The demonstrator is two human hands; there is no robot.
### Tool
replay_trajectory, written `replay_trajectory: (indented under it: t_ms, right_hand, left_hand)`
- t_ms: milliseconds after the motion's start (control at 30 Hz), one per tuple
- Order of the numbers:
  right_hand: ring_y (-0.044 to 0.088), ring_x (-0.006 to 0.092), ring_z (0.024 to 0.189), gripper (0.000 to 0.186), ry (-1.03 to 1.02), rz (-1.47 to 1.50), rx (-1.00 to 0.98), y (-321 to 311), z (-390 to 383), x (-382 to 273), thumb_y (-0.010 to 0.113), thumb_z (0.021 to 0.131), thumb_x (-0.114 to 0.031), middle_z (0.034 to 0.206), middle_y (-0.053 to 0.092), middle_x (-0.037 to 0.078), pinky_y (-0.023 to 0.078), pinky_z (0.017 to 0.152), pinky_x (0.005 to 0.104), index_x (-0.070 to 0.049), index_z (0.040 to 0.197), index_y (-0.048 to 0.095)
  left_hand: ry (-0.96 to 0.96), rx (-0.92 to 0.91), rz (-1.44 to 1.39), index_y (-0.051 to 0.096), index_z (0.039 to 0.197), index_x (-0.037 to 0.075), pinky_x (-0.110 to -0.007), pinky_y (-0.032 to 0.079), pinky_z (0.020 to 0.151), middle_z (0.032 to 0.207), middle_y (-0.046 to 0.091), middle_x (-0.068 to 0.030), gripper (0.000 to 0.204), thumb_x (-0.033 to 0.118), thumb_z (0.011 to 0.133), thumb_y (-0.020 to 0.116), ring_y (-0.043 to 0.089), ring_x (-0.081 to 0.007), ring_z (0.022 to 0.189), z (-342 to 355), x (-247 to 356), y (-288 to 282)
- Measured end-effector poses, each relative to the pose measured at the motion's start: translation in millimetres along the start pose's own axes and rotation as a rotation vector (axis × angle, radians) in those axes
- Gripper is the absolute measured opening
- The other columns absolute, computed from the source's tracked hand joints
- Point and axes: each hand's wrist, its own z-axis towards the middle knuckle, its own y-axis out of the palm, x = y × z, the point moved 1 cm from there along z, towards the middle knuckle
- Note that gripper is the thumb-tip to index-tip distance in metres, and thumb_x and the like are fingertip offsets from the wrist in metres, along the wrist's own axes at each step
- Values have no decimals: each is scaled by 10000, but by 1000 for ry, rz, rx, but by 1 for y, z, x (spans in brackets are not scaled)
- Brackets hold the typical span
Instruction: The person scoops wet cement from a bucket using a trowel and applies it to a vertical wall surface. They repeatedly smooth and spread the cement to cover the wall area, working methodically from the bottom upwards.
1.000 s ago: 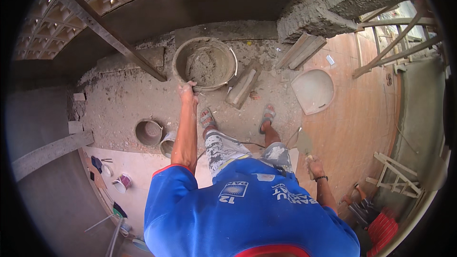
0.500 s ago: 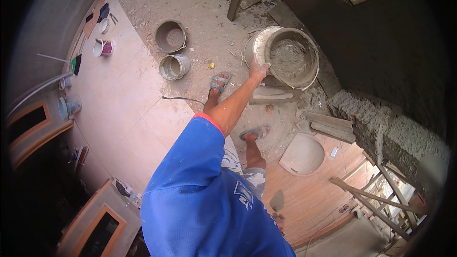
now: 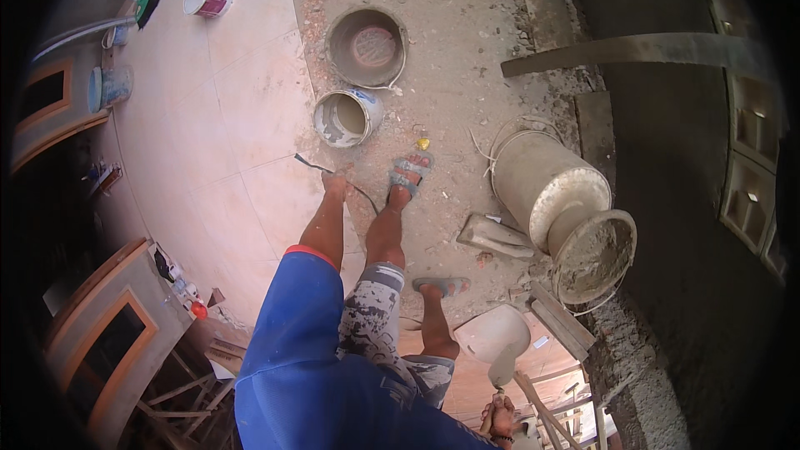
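My left hand [image 3: 335, 182] hangs away from the buckets, above the tiled floor and close to a dark strap [image 3: 364, 195]. Its fingers look slightly apart, with nothing visible in them. At the lower edge my right hand [image 3: 502, 417] is closed round the handle of a trowel [image 3: 503, 365], whose rounded grey blade points away from me. A bucket of wet mortar [image 3: 602, 254] is at the right, on top of a large mortar-coated container [image 3: 542, 175]. Neither hand touches it.
Two mortar-stained buckets, a dark one [image 3: 398, 33] and a pale one [image 3: 372, 117], stand ahead on rough ground. A wooden block [image 3: 498, 235] and a rounded pale board [image 3: 492, 333] lie right of my feet. A plank [image 3: 625, 52] juts out near the dark wall.
My left hand has let go of the mortar bucket's rim and moved back left. The view has shifted, and my right hand with the trowel has come into sight at the lower edge.
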Motion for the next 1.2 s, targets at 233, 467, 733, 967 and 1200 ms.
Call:
replay_trajectory:
  t_ms: [233, 467, 733, 967, 1200]
  right_hand:
    - [533, 190, 456, 211, 125, -173, 2, 56, -2, -94, 607, 913, -246, 620, 547, 93, 455, 402, 305, -63, 981, 527]
    - [536, 180, 453, 225, 102, -47, 14, 50, -22, -91, 621, 905, -259, 621, 543, 71, 465, 397, 310, -70, 988, 534]
    - [535, 153, 461, 205, -45, -31, -124, 22, -11, -55, 590, 932, -254, 623, 538, 58, 470, 404, 279, -71, 932, 498]
    - [521, 157, 436, 165, -131, 118, -117, -31, 21, 22, 565, 938, -222, 619, 536, 61, 450, 383, 292, -75, 927, 493]
    - [521, 170, 438, 142, -148, 377, 49, -80, 50, 137, 541, 926, -195, 623, 535, 63, 459, 386, 314, -53, 931, 526]
  left_hand:
    - [-152, -74, -379, 355, 1346, 71, -574, 466, 892, 1248, 494, -185, 452, 108, 918, 495, 539, -411, 1049, 152, 8, 26]
    - [20, 125, -284, 380, 1286, -4, -402, 569, 668, 1136, 564, -239, 506, -18, 810, 553, 615, -368, 923, 75, 47, 44]
    - [623, -129, 544, 392, 1201, -37, -475, 548, 649, 980, 614, -262, 493, -19, 745, 578, 658, -383, 759, -71, 105, 16]
    - [1453, -316, 1247, 307, 1455, 221, -526, 509, 693, 936, 620, -237, 705, 52, 816, 551, 647, -420, 788, -336, 167, 52]
    - [1907, -397, 1509, 454, 1390, 248, -508, 512, 588, 765, 647, -196, 573, 100, 839, 516, 659, -382, 661, -556, 172, 104]
